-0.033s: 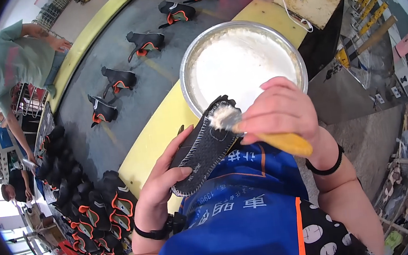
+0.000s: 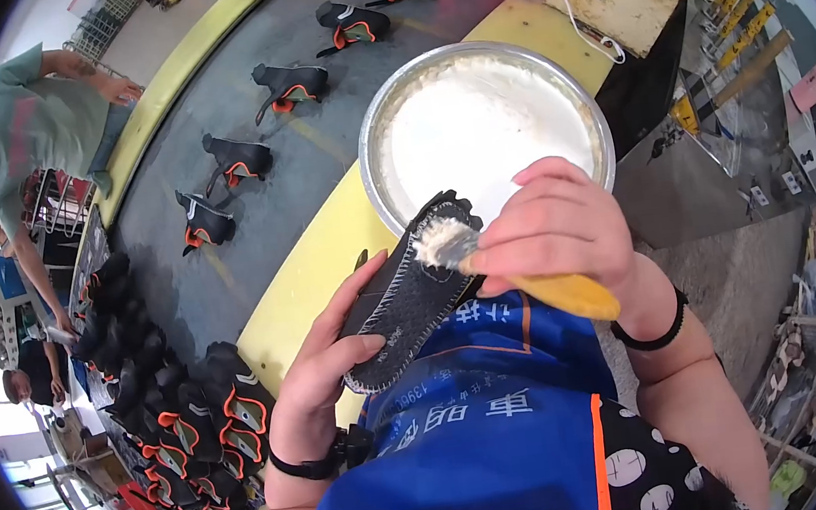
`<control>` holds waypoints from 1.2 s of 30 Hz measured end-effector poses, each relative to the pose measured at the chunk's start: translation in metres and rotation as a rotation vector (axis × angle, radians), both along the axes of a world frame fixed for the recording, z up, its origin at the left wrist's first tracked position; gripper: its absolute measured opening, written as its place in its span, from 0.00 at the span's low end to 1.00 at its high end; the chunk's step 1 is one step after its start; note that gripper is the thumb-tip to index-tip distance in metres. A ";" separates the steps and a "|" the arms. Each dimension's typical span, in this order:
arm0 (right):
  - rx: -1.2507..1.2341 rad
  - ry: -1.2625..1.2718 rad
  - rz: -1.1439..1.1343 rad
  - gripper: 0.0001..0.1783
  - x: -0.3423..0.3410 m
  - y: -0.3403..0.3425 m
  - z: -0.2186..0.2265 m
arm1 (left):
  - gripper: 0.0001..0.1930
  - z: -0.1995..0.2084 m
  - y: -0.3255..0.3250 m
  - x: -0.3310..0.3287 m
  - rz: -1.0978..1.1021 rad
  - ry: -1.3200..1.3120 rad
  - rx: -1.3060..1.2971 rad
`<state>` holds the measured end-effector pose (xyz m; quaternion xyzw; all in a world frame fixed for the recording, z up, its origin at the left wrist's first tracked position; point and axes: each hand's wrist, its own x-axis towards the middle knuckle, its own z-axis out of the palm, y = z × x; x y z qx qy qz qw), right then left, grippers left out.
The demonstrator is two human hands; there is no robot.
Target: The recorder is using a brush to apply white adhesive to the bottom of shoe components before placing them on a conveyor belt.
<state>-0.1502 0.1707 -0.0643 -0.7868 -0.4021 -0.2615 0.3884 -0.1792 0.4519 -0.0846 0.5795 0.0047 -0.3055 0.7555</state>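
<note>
My left hand [image 2: 324,360] is closed round a black shoe upper [image 2: 398,329], thumb on its stitched sole side, which faces up. White zigzag stitching runs along the sole's edge. In my right hand [image 2: 556,228] is a brush [image 2: 571,295] with a yellow handle and a metal collar. Its bristles, coated in white, press on the sole near the far, gathered end. Just beyond both hands stands a round metal basin [image 2: 368,144] holding a thick white liquid [image 2: 479,131]. The far end of the upper overlaps the basin's near rim in view.
A grey conveyor belt [image 2: 157,173] carries a row of black shoe uppers [image 2: 241,160] with orange trim. More uppers [image 2: 187,431] are piled at the left. Across the belt stands a person in a green shirt [image 2: 46,125]. A white cord [image 2: 574,14] hangs near the basin.
The brush tip has slid slightly left along the sole, and my right hand has shifted a little with it. My left hand and the shoe upper look unmoved.
</note>
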 end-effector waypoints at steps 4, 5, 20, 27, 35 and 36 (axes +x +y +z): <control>-0.049 0.041 0.008 0.15 0.006 0.000 -0.003 | 0.44 0.002 0.001 -0.001 -0.028 -0.015 0.017; -0.053 0.067 -0.015 0.13 0.009 -0.001 -0.004 | 0.44 0.002 0.002 -0.002 -0.043 -0.029 0.027; 0.184 0.316 -0.244 0.06 0.014 0.008 -0.027 | 0.48 0.000 0.007 -0.014 0.047 0.137 -0.225; 0.498 0.312 -0.169 0.06 0.012 0.035 -0.030 | 0.49 -0.020 0.018 -0.019 0.061 -0.061 -0.088; 0.312 0.504 -0.376 0.09 0.008 0.035 -0.029 | 0.52 -0.029 0.015 -0.026 0.185 -0.127 -0.022; 0.374 0.413 -0.351 0.09 0.010 0.042 -0.028 | 0.52 -0.030 0.014 -0.027 0.185 -0.153 -0.010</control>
